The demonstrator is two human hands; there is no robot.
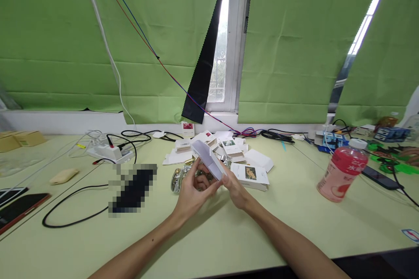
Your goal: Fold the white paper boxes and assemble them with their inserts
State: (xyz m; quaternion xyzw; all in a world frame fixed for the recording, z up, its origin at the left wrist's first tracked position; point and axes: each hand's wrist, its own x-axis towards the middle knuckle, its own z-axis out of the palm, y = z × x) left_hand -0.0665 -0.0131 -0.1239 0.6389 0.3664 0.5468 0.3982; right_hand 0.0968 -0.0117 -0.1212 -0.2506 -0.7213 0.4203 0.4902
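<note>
A small white box (208, 160) is held tilted above the table, its long open side facing me. My left hand (195, 186) grips it from the left and below, fingers curled around it. On its right lower end, my right hand (234, 186) is closed with thumb and fingers. Shiny metallic packets (176, 180) lie just left of my left hand, partly hidden by it. Behind and right of the hands are flattened and loose white boxes, among them one with a flower picture (250, 174).
A pink drink bottle (343, 170) stands at the right, near a phone (382, 177). On the left are a power strip (109, 151), a looped black cable (75, 223), a yellowish bar (64, 176) and a dark blurred-out object (135, 188). Another person's hand (413, 152) shows at the far right.
</note>
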